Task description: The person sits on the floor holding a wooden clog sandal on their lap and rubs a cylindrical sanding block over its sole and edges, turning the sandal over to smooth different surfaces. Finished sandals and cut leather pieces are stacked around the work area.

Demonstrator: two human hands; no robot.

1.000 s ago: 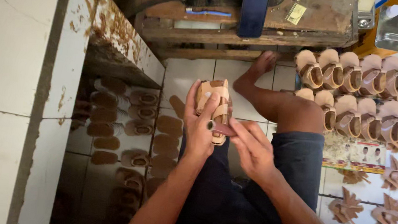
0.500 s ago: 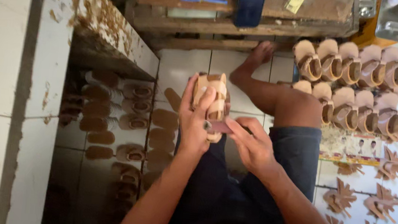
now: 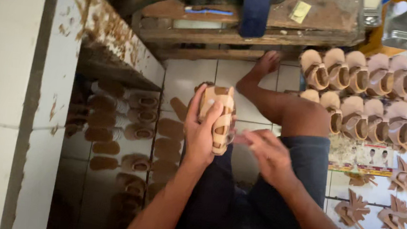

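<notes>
My left hand (image 3: pixel 200 135) is wrapped around a tan strapped sandal (image 3: pixel 219 112), holding it upright over my lap, thumb side toward me. My right hand (image 3: pixel 269 154) is blurred, just to the right of the sandal. Its fingertips reach toward the sandal's lower edge, where a thin pinkish piece (image 3: pixel 238 139) shows. Whether the fingers pinch that piece is unclear. My bent bare leg (image 3: pixel 292 112) and foot (image 3: pixel 267 63) lie on the white floor tiles beyond the hands.
Two rows of finished tan and pink sandals (image 3: pixel 358 84) stand at the right, with a printed sheet (image 3: pixel 362 158) below them. Star-shaped strap pieces (image 3: pixel 352 211) lie lower right. Brown soles and half-made sandals (image 3: pixel 133 133) lie under a tiled ledge (image 3: pixel 98 26). A wooden bench (image 3: pixel 250 30) lies ahead.
My right hand has come away from the sandal's side and drifted right and down. The left hand keeps holding the sandal, now a little higher in view.
</notes>
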